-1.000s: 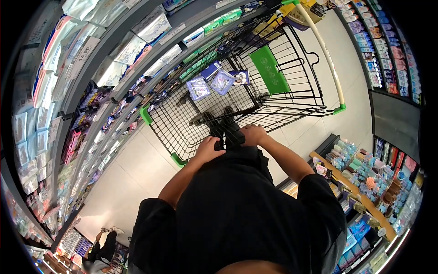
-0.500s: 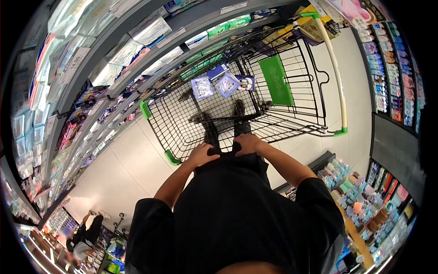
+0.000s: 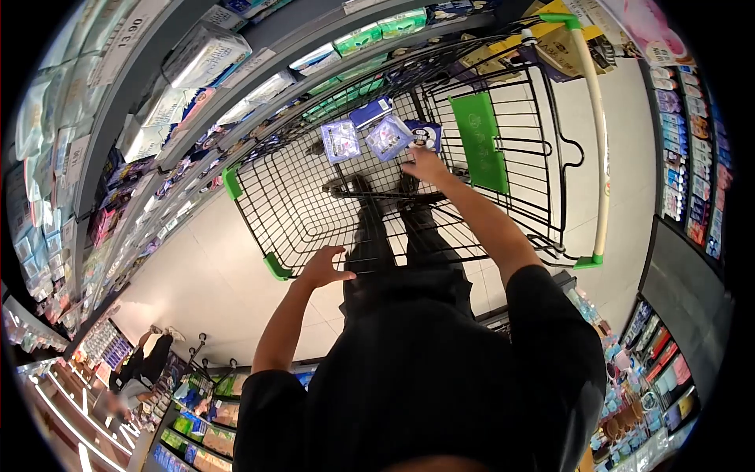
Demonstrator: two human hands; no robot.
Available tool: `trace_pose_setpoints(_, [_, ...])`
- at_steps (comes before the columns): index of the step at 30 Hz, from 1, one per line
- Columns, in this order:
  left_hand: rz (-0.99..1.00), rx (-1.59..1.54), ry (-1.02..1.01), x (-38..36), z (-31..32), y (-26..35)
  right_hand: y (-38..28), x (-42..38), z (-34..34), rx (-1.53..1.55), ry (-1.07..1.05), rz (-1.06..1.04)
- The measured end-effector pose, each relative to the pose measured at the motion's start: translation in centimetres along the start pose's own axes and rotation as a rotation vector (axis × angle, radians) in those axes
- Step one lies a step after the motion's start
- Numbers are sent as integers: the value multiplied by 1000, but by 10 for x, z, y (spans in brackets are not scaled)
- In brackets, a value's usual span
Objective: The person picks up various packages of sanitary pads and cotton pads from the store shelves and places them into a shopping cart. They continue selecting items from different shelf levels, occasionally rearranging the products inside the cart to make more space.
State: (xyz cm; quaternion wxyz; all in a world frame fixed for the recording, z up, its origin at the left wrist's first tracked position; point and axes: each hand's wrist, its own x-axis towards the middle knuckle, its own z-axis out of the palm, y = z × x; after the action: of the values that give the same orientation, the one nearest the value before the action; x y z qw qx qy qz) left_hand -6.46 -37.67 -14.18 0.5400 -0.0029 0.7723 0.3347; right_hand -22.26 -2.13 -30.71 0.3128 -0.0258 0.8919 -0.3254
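Observation:
A black wire shopping cart (image 3: 303, 212) with green corner caps stands in front of me. In it lie several purple-blue packs: a light purple pack (image 3: 340, 141) on the left, a dark blue pack (image 3: 371, 112) behind, a tilted light purple pack (image 3: 389, 138), and a dark blue pack (image 3: 427, 134) with a white round design. My right hand (image 3: 427, 166) reaches over the basket, fingers apart and empty, just below the tilted pack and the dark one. By the cart's near rim, my left hand (image 3: 321, 268) holds nothing, its thumb and fingers spread.
Shelves of packaged tissues (image 3: 206, 59) run along the left and far side. A green panel (image 3: 478, 141) and the pale push handle (image 3: 595, 134) are at the cart's right. Bottles fill a rack (image 3: 676, 149) at right. Another person (image 3: 145, 366) is at lower left.
Both hands have left my waist. The right hand has moved forward over the packs in the cart, and the left has moved out to the left near the rim.

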Motion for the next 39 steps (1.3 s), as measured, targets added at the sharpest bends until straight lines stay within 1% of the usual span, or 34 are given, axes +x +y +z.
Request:
trace_pose_setpoints(2, [12,8,30,2,1,-1,1,37,0,-34,39,47])
trace_pose_setpoints(3, [30,8,51,6,8,-15,3,55,3,-135,22,27])
trace_pose_setpoints(5, [21,-15,66,7,11,-17,3,91,11,-274,-29,5])
trace_pose_setpoints(6, [28,-21,70,8,12,-18,10,110,25,-270,-58,98])
trace_pose_setpoints(7, [27,-2,67,9,10,-16,8,118,28,-262,-49,111])
trace_pose_setpoints(8, [28,19,56,9,8,-11,7,128,33,-286,-88,148])
trace_pose_setpoints(10, [38,30,56,9,5,1,-1,134,30,-263,-123,220])
trace_pose_setpoints(12, [56,63,31,12,4,8,-16,130,21,-222,-113,411])
trace_pose_setpoints(16, [72,62,-42,19,-1,23,-24,122,11,-307,-66,493])
trace_pose_setpoints(20, [96,103,-38,26,6,20,-36,100,15,-300,-44,452])
trace_pose_setpoints(21, [94,105,-39,27,7,23,-32,93,28,-294,46,389])
trace_pose_setpoints(22, [90,106,-41,27,8,25,-17,90,47,-246,92,287])
trace_pose_setpoints(25, [86,75,-49,30,12,28,-30,60,49,-20,125,333])
trace_pose_setpoints(27, [139,-4,-22,32,14,29,-29,45,47,92,133,350])
trace_pose_setpoints(28, [165,-44,-13,35,16,28,-27,38,48,515,147,356])
trace_pose_setpoints(30, [112,-429,94,70,40,0,-24,16,57,1356,159,350])
trace_pose_setpoints(31, [142,-524,188,77,32,3,-49,-4,28,1530,88,291])
trace_pose_setpoints(32, [141,-680,304,80,22,17,-74,-21,-1,1583,32,219])
trace_pose_setpoints(33, [44,-808,314,73,-1,47,-90,-33,-11,1411,203,176])
trace_pose_setpoints(34, [103,-952,334,75,-14,63,-103,-43,-19,1232,363,130])
trace_pose_setpoints(35, [140,-1101,329,71,-30,86,-115,-52,-33,941,412,63])
trace_pose_setpoints(36, [196,-1206,317,77,-38,93,-144,-70,-52,576,582,-55])
trace_pose_setpoints(39, [479,-1589,133,64,-70,139,-187,-106,-79,164,627,-484])
